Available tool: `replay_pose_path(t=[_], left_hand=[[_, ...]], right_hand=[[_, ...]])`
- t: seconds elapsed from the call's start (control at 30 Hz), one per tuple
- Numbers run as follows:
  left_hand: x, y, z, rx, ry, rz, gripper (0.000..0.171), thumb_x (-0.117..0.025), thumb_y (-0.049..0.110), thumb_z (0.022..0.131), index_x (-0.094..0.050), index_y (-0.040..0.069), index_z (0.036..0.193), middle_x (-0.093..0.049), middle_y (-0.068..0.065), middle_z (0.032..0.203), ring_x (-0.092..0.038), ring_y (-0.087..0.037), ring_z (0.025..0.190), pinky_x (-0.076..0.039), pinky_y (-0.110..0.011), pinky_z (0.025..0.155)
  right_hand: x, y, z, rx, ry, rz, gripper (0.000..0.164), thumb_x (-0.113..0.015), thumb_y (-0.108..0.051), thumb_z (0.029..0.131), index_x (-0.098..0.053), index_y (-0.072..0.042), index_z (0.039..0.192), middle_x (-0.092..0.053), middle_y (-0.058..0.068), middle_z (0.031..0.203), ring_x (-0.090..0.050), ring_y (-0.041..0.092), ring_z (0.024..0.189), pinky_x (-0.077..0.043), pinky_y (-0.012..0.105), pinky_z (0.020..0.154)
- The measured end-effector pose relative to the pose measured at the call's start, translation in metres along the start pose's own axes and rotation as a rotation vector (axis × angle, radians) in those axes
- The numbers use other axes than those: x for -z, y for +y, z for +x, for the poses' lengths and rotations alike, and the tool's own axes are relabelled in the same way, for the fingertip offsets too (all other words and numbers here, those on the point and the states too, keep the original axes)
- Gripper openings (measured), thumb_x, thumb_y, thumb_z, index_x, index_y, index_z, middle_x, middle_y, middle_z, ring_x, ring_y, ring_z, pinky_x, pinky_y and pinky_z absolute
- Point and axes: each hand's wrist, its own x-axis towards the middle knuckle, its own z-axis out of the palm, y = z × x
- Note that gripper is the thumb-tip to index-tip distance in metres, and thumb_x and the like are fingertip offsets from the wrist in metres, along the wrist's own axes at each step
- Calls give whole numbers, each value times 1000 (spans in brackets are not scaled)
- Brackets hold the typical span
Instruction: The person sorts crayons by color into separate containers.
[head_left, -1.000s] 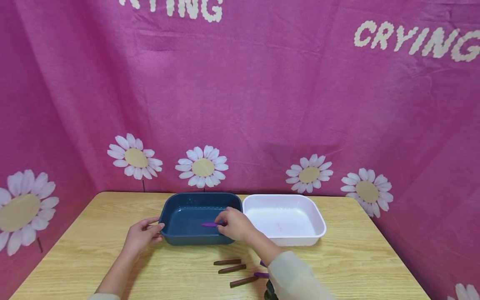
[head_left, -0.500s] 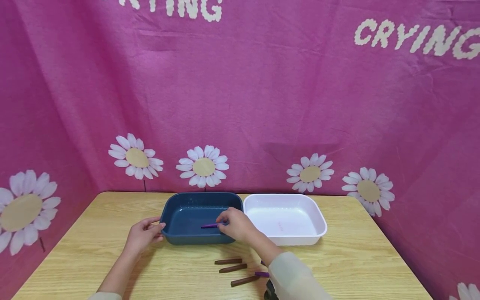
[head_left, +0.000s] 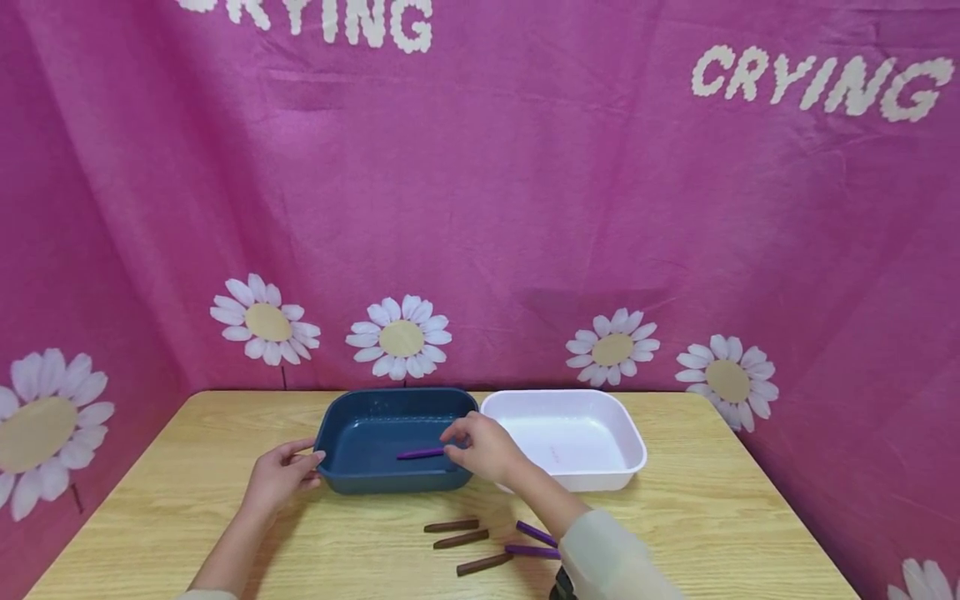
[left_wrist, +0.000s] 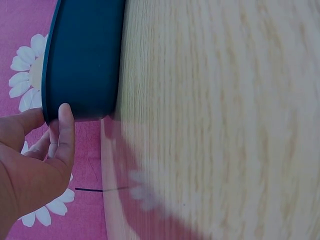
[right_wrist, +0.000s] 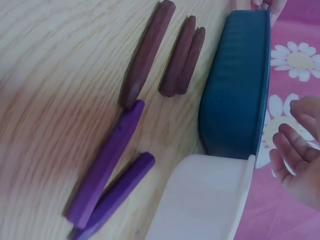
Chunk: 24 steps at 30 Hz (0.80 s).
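A dark blue tray (head_left: 390, 483) stands on the table. My left hand (head_left: 279, 477) holds its left end, with thumb and fingers at the rim; the left wrist view shows this hand (left_wrist: 40, 160) at the tray corner (left_wrist: 82, 70). In the tray lies a purple crayon (head_left: 418, 454). My right hand (head_left: 483, 448) hovers over the tray's right side, its fingertips by the crayon's right end. In the right wrist view the fingers of this hand (right_wrist: 300, 150) are apart and loosely bent, with nothing seen between them; the tray wall hides the crayon there.
A white tray (head_left: 600, 482) adjoins the blue one on the right. In front lie several brown crayons (head_left: 461, 539) and two purple crayons (head_left: 531, 551), partly behind the right sleeve. A pink flowered cloth (head_left: 480, 208) hangs behind the wooden table (head_left: 360, 542).
My right hand has shifted slightly right, its fingers loosening from the purple crayon, which is left lying in the blue tray. The left hand stays at the tray's rim.
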Motion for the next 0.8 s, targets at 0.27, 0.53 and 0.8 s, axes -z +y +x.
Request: replay_pose_path(t=[0.27, 0.53, 0.8], left_hand=[[0, 0, -1, 9, -9, -5, 50, -58, 11, 92, -41, -13, 132, -59, 1, 75, -64, -6, 64, -55, -20, 62], [1, 0, 0, 7, -8, 6, 49, -58, 12, 92, -42, -12, 132, -60, 0, 76, -63, -6, 63, -55, -20, 62], [2, 1, 0, -5, -14, 7, 52, -59, 13, 92, -40, -14, 132, -61, 1, 75, -63, -5, 63, -55, -19, 61]], right_hand=[[13, 1, -18, 18, 4, 21, 14, -67, -15, 82, -72, -6, 92, -59, 8, 81, -52, 13, 68, -42, 21, 62], [20, 10, -34, 40, -10, 41, 12, -69, -12, 81, -72, -5, 90, -58, 2, 75, -49, 3, 63, -42, 17, 59], [25, 17, -53, 28, 0, 71, 9, -68, -10, 80, -71, -5, 87, -60, 2, 74, -46, -1, 62, -41, 15, 58]])
